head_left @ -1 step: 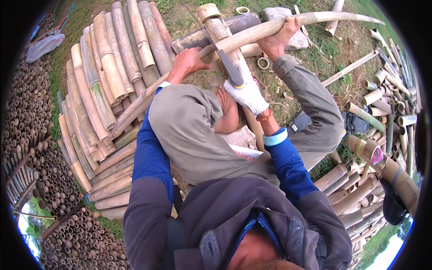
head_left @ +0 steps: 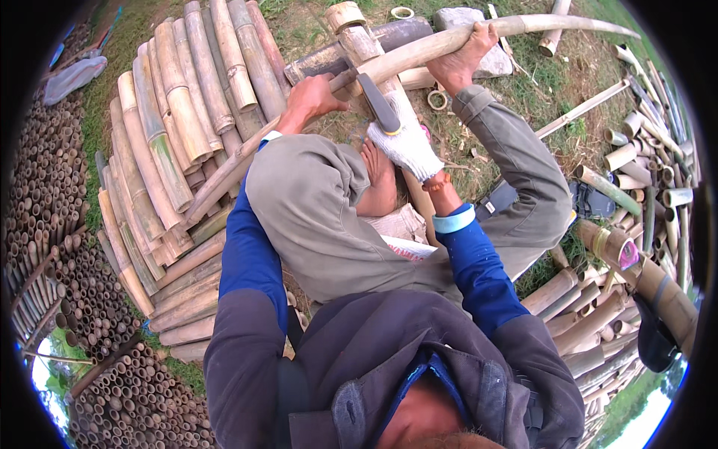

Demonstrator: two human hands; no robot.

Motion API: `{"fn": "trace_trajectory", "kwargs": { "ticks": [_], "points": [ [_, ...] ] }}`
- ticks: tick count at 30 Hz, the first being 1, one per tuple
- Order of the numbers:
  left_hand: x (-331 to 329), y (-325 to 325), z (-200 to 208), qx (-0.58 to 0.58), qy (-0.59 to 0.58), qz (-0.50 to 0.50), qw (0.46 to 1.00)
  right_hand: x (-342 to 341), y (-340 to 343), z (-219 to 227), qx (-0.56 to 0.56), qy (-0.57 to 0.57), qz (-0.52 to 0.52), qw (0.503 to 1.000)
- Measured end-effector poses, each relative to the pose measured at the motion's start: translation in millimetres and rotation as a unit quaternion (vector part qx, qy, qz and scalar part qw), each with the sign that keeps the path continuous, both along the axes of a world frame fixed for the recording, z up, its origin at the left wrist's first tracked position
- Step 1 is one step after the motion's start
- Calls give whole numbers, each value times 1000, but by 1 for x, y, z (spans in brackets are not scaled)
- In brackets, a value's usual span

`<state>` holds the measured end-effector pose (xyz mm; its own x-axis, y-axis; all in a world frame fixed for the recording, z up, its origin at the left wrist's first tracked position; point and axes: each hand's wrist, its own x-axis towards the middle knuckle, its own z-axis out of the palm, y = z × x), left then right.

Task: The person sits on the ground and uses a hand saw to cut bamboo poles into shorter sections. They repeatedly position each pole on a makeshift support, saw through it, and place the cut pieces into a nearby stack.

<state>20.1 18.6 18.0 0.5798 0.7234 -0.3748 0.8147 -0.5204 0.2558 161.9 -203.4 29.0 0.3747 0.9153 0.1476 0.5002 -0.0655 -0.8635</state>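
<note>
A long, pale bamboo pole (head_left: 434,51) curves from the upper right toward my left. It crosses a wooden post (head_left: 360,46) lying away from me. My left hand (head_left: 311,99) is bare and wrapped round a narrower brown length (head_left: 239,159) that runs on toward the lower left; I cannot tell whether it is the same piece. In a white glove, my right hand (head_left: 407,150) is closed on a dark, flat tool (head_left: 379,105), whose far end reaches the pole where its width changes. My bare right foot (head_left: 462,63) presses against the pole.
Cut bamboo lengths (head_left: 176,97) lie stacked on the left, and stacked bamboo ends (head_left: 48,172) fill the far left. More pieces (head_left: 636,161) are heaped at the right. A grey stone (head_left: 493,66) and dark log (head_left: 407,34) lie beyond my hands. My left foot (head_left: 379,178) rests between the legs.
My gloved right hand and the dark tool have moved a little away from me and slightly left. My left hand has shifted very slightly away from me. The pole looks nearly unmoved.
</note>
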Motion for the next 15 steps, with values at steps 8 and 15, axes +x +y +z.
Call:
{"fn": "trace_trajectory", "kwargs": {
  "ticks": [8, 15],
  "points": [
    [-9, 6, -4, 1, -2, -6, 1000, -3, -177, 81, -125, 128, 64, 982],
    [1, 14, -8, -33, -19, -5, 999, 6, -2, 28, -50, 45, 48, 997]
  ]
}}
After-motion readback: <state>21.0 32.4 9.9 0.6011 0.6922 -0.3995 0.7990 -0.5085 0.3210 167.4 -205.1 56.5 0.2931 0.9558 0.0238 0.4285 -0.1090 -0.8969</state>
